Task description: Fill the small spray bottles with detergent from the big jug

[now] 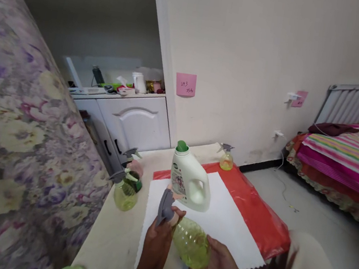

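A yellow-green spray bottle [190, 243] lies tilted between my two hands, above a white sheet. My left hand [158, 241] is wrapped round its neck, just below the grey trigger head [165, 206]. Around the rounded base, the fingers of my right hand [218, 266] are closed. Just beyond my hands stands a large pale green detergent jug [189, 178], upright, with a handle on its right side and green at its mouth [182, 146].
Left on the table [106, 240] stand a yellow-green spray bottle [125, 196], a pink one [136, 167] and a dark green container [137, 183]. Another spray bottle [226, 160] is at the back right, by red plastic [256, 209]. A floral curtain [11, 150] hangs left.
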A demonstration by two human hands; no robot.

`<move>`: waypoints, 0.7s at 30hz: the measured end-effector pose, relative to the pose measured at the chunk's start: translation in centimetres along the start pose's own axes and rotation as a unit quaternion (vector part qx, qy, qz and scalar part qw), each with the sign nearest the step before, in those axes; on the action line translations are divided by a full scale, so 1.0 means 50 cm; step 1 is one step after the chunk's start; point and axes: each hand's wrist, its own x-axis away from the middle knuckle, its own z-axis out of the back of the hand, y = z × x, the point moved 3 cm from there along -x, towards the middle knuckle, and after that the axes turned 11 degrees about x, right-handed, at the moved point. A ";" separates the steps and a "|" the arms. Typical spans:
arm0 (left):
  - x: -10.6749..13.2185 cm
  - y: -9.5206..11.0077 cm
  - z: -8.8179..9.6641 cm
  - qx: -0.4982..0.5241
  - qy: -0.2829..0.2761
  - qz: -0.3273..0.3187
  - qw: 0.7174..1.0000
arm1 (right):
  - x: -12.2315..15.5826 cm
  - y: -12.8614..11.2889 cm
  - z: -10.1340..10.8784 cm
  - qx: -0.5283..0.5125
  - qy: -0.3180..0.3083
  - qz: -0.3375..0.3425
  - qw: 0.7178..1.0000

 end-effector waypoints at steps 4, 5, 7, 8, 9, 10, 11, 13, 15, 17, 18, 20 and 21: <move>0.004 0.003 0.001 -0.020 -0.003 0.020 1.000 | -0.004 0.005 0.008 0.023 0.016 -0.057 0.998; 0.005 0.002 0.003 -0.021 -0.006 0.023 0.999 | -0.005 0.007 0.008 0.028 0.028 -0.083 0.996; 0.007 0.000 0.005 -0.018 -0.014 0.024 0.999 | -0.007 0.012 0.007 0.027 0.051 -0.132 0.990; 0.008 -0.002 0.005 -0.017 -0.021 0.024 0.999 | -0.007 0.014 0.006 0.020 0.062 -0.144 0.987; 0.009 -0.004 0.005 -0.017 -0.029 0.024 0.999 | -0.008 0.016 0.005 0.009 0.072 -0.146 0.987; 0.010 -0.006 0.004 -0.020 -0.036 0.021 0.999 | -0.009 0.017 0.005 -0.001 0.079 -0.144 0.986; 0.011 -0.008 0.002 -0.026 -0.038 0.017 0.999 | -0.010 0.019 0.004 -0.010 0.082 -0.139 0.987; 0.011 -0.011 0.001 -0.044 -0.026 0.001 0.999 | -0.012 0.021 0.002 -0.021 0.083 -0.127 0.988; 0.009 -0.013 0.003 -0.064 -0.002 -0.010 0.998 | -0.012 0.022 -0.001 -0.020 0.080 -0.126 0.989; 0.006 -0.015 0.006 -0.084 0.009 -0.010 0.996 | -0.012 0.023 -0.004 -0.021 0.076 -0.130 0.988; 0.005 -0.016 0.008 -0.092 0.008 -0.008 0.996 | -0.012 0.023 -0.005 -0.023 0.072 -0.134 0.988; 0.005 -0.019 0.012 -0.100 -0.003 0.000 0.995 | -0.012 0.026 -0.003 -0.023 0.058 -0.148 0.987; 0.005 -0.020 0.013 -0.102 -0.011 0.004 0.995 | -0.012 0.028 0.001 -0.019 0.050 -0.158 0.986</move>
